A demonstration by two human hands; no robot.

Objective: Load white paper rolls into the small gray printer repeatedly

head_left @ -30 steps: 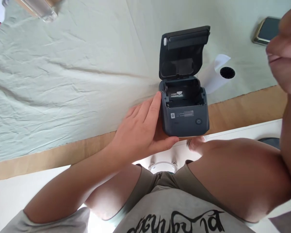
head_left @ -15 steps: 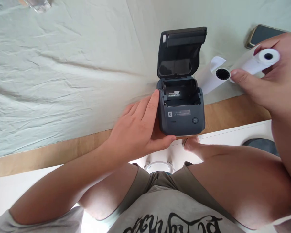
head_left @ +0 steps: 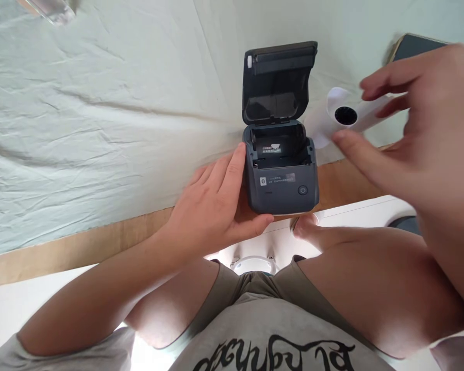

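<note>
A dark grey portable thermal printer stands at the table edge, its lid raised and its paper bay open. My left hand steadies its left side, with the fingers along the wall and the thumb at the front lower corner. To the right of the printer lies a white paper roll with a wide dark core and a loose paper end. My right hand is over and beside this roll, blurred, thumb and fingers spread apart. Behind that hand, the second, narrower roll is mostly hidden.
A pale green cloth covers the table, with a wooden edge strip along the front. At the upper right a phone lies partly behind my right hand. Something clear sits at the top left.
My right hand has moved left and its fingers have come away from the narrow roll, which now is largely out of sight. In the picture, the printer has shifted slightly left.
</note>
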